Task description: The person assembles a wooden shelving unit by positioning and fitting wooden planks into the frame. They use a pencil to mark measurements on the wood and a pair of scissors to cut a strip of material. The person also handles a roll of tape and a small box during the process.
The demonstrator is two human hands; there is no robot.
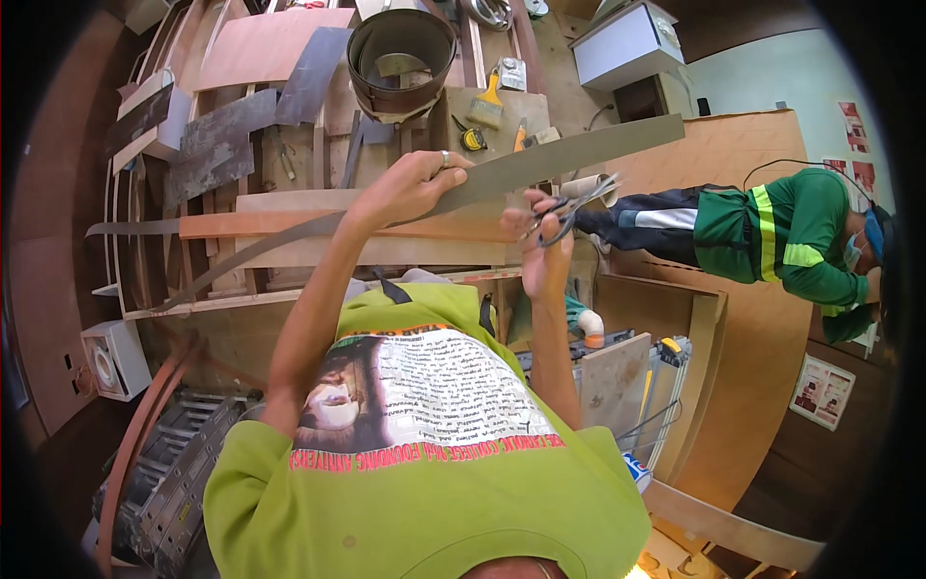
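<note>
My left hand (410, 188) pinches a long, thin grey-brown strip (579, 145), thumb on top. One end of the strip reaches out to the upper right; the rest curves down to the left across the wooden framework. My right hand (543, 259) holds a pair of scissors (583, 200), fingers in the handle loops. The scissor blades point up and right, just below the strip and apart from it as far as I can see. Close beyond the strip are a yellow-handled paintbrush (489, 102) and a yellow-black tape measure (472, 139).
A dark round container (399, 96) stands on the wooden framework, beside grey sheet pieces (214, 140) and a pinkish panel (270, 46). On the right, a co-worker (781, 222) in a green top is near a large brown board (723, 145). A folded ladder (183, 497) lies lower left.
</note>
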